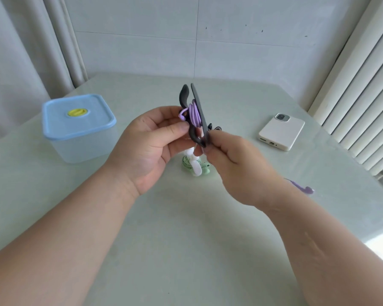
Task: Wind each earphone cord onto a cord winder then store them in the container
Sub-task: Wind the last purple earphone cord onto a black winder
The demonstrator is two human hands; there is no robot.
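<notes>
I hold a black cord winder (197, 100) upright above the middle of the table, with a purple earphone cord (194, 113) wound round its core. My left hand (148, 142) pinches the winder's left flap with thumb and fingers. My right hand (232, 160) pinches its lower right edge. A loose purple earbud (307, 189) on its cord lies on the table to the right of my right wrist. Below my hands lies a white winder with a green earphone cord (194, 166). The clear container with a blue lid (77, 124) stands closed at the left.
A white phone (281, 131) lies face down at the right of the pale green table (186, 228). A small dark object (217, 128) peeks out behind the black winder. Curtains hang behind at left, and a ribbed radiator runs along the right.
</notes>
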